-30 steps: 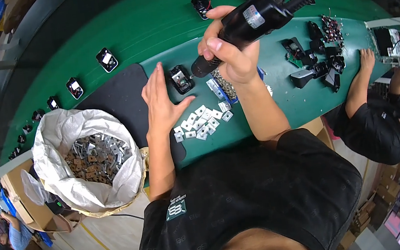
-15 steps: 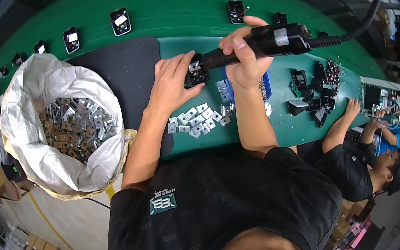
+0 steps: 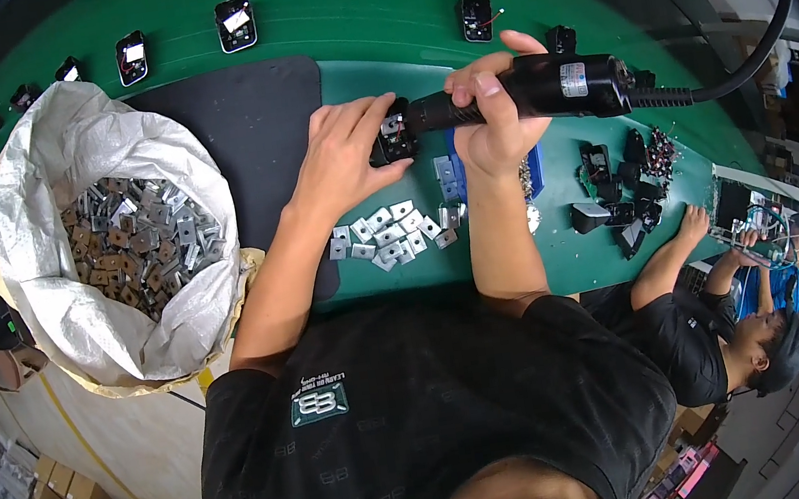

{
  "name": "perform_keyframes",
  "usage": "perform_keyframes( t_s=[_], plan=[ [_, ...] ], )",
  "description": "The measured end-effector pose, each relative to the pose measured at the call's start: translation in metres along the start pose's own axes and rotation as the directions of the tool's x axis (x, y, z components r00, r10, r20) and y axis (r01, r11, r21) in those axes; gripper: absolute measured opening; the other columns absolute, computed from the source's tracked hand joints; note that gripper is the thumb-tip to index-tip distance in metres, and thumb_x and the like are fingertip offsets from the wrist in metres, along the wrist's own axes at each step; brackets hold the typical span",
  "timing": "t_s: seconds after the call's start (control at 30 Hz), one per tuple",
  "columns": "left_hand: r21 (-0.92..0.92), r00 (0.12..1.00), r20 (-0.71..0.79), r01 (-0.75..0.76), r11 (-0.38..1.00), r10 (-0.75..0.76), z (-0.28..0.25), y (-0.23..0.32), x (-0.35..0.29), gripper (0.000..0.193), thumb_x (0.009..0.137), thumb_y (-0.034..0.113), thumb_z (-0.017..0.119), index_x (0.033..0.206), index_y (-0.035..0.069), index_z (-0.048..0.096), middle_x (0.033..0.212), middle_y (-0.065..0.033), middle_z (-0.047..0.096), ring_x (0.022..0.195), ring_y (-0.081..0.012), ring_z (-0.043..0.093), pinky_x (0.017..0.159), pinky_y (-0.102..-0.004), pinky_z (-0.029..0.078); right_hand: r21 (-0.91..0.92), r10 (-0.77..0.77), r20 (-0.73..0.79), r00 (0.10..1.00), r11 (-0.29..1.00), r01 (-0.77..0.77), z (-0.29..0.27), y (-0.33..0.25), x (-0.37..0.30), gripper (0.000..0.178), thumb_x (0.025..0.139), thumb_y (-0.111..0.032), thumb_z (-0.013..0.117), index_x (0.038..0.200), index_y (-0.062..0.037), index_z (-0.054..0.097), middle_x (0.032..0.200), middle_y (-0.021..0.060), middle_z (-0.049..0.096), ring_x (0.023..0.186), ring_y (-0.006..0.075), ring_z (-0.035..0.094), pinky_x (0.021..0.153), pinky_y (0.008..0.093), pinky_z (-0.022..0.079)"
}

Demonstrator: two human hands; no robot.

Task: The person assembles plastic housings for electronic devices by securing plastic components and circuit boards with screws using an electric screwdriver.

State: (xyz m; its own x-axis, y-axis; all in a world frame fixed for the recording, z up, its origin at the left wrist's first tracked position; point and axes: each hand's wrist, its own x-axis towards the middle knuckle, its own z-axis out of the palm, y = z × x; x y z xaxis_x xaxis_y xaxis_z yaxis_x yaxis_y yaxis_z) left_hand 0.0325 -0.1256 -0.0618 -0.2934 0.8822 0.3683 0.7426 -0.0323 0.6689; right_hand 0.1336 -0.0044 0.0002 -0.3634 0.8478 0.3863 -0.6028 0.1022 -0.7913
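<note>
black case on green bench, inner parts showing. left hand pinches it, fingers on the far side, thumb on the near. right hand wrapped round a corded power screwdriver, nose at the case; bit contact hidden. step, judged: driving a screw. next move probably calls for steady case, tool kept in line. nearer the body: loose metal plates. well left: white sack of metal pieces.
</note>
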Motion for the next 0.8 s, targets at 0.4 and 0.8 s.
perform_keyframes(
  t_s=[0.4,0.8],
  plan=[
    [-0.039,1.0,0.003,0.004,0.999,-0.004,0.0,0.0,0.001,0.07,0.059,0.023,0.081,0.122,0.005,0.057,0.113,-0.0131,0.061,0.104,-0.0298,0.057,0.094,-0.0406,0.04,0.093,0.067,0.226,0.972,0.992,-0.09,-0.004,0.004,-0.011,0.031,0.073,0.013,0.063,0.096,-0.0006,0.047,0.077,0.0104,0.057,0.062,0.0155,0.056,0.063,0.0318,0.052],
    [-0.015,0.999,0.019,0.028,0.999,-0.028,0.005,0.0,0.009,0.071,0.063,0.02,0.08,0.127,0.006,0.053,0.12,-0.0141,0.058,0.111,-0.0309,0.054,0.094,-0.0405,0.04,0.063,-0.134,0.124,0.983,0.99,0.127,-0.022,-0.035,0.005,0.052,0.078,-0.008,0.063,0.125,0.0045,0.043,0.071,0.0056,0.054,0.057,0.0161,0.052,0.06,0.0363,0.048]
  ],
)
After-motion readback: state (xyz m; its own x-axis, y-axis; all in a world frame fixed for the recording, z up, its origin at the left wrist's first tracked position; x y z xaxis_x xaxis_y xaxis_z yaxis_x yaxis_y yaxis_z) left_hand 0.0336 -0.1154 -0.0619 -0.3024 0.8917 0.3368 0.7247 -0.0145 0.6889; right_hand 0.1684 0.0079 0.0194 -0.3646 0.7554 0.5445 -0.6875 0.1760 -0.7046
